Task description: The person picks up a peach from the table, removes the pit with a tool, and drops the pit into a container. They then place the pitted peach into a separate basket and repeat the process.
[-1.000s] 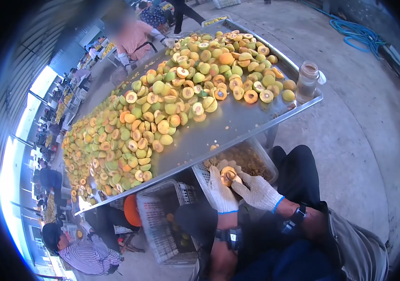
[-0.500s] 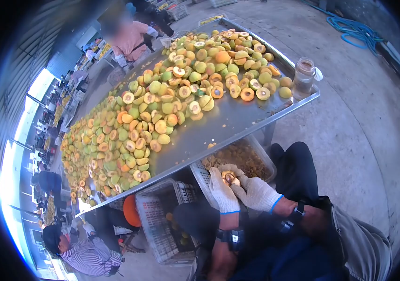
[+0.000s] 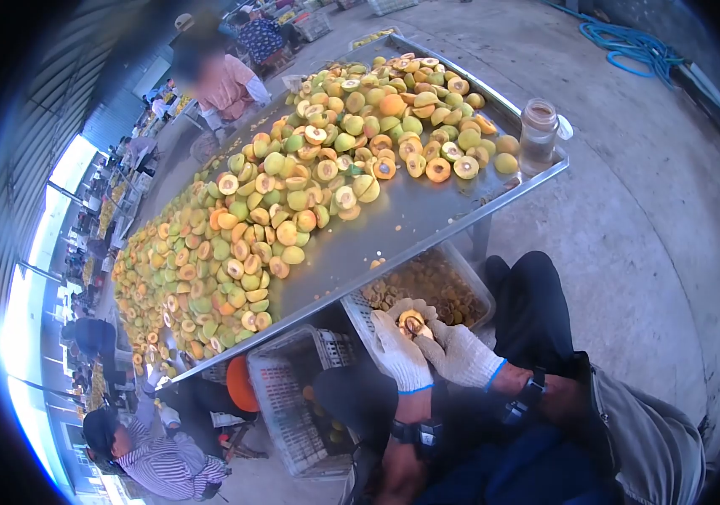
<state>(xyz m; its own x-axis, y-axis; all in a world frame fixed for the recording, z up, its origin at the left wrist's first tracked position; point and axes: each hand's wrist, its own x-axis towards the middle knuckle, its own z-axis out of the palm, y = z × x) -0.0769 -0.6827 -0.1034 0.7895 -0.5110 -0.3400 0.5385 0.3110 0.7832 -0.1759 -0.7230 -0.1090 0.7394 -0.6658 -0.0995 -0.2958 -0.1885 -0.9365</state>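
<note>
In white work gloves with blue cuffs, both my hands meet over the crate at the table's near edge. A halved apricot (image 3: 411, 323) is between them, its cut face and brown center turned up. My left hand (image 3: 400, 353) is closed round its left side. From the right, my right hand (image 3: 459, 349) presses its fingers against the same half; whether it also holds a small tool is hidden. Right below lies a crate (image 3: 485, 295) with many brown pits or scraps in it.
A metal-topped table (image 3: 335, 273) bears a large heap of halved apricots (image 3: 250, 219). On its right corner stands a clear jar (image 3: 538, 135). Another crate (image 3: 280, 370) stands left of my knees. A co-worker in stripes (image 3: 166, 463) sits at lower left. A blue hose (image 3: 634, 46) lies far right.
My hands have stayed together on the apricot half, which is turned slightly with its cut face more visible. The co-worker at lower left has reached an arm up toward the table.
</note>
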